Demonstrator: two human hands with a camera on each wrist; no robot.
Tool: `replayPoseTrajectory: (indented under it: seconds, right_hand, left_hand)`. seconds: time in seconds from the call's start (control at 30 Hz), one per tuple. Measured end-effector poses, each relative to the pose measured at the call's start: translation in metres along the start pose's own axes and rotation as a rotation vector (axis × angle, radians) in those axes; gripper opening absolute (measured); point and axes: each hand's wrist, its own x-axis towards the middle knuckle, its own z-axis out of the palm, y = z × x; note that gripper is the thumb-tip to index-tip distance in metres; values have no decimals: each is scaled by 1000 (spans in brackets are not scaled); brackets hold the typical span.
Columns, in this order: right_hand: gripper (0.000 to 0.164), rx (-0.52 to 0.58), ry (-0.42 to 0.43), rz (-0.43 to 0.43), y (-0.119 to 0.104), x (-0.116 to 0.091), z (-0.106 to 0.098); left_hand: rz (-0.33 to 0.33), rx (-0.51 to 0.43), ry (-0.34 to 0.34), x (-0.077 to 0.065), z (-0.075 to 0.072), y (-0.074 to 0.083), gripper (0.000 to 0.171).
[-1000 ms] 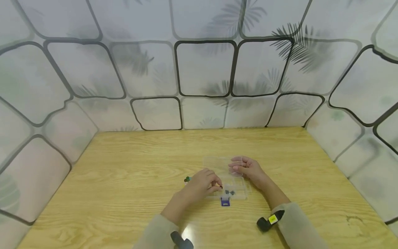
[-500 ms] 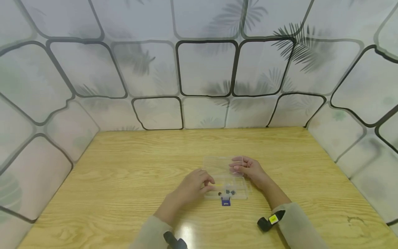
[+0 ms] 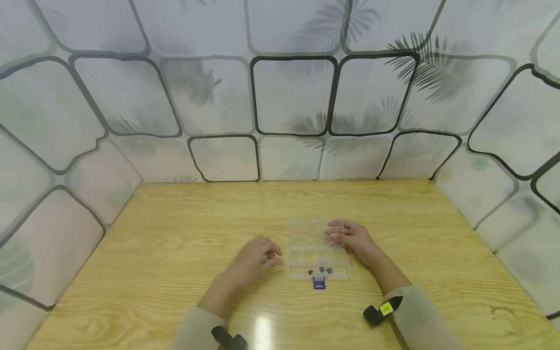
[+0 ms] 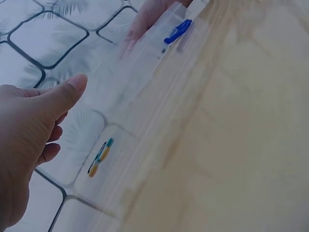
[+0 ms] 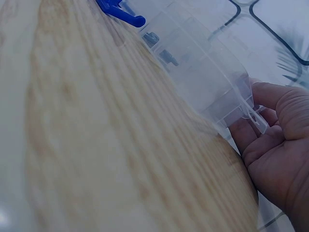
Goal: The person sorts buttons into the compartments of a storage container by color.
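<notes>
A clear plastic compartment box (image 3: 297, 272) with a blue latch (image 3: 319, 283) lies on the table, its transparent lid (image 3: 308, 233) raised at the back. Several small dark pieces (image 3: 325, 270) sit in its front compartments, and something yellow (image 3: 309, 259) shows further back. My right hand (image 3: 352, 240) holds the lid's right edge between thumb and fingers. Left of the box, my left hand (image 3: 258, 257) hovers with loosely curled fingers and nothing in its grasp. Near it, small green and yellow pieces (image 4: 100, 157) appear in the left wrist view; in the head view the hand mostly hides them.
The wood-grain table (image 3: 197, 218) stretches around the box on all sides. A patterned cloth wall (image 3: 288, 97) encloses the back and both sides. Dark camera mounts (image 3: 374, 315) are strapped at the sleeves.
My left hand has let go of a small dark piece in the box's front compartment and moved left, off the box. My right hand has stayed at the lid.
</notes>
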Motion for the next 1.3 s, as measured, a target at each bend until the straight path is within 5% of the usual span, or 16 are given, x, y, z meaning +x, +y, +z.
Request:
replayPoseTrajectory:
  seconds: [0.17,0.4,0.6,1.03,1.3]
  right_hand:
    - [48,14,-6,3,3,1,0]
    - [50,10,-4,4,3,0,-1]
    - [51,6,-2,9,1,0,0]
    - [49,-6,7,10,1,0,0]
    - [50,-16,4,12,2,1,0]
  left_hand:
    - [-91,-46,-36,-10,-9,-9,17]
    - [-120,-24,33,-18,-17,-22,17]
    - [-175,-43,-4,-20,-17,-27,16]
    - [-203,-46,-118,-23,-14,-31,14]
    - [-188,-18,-115,-23,-12,-32,13]
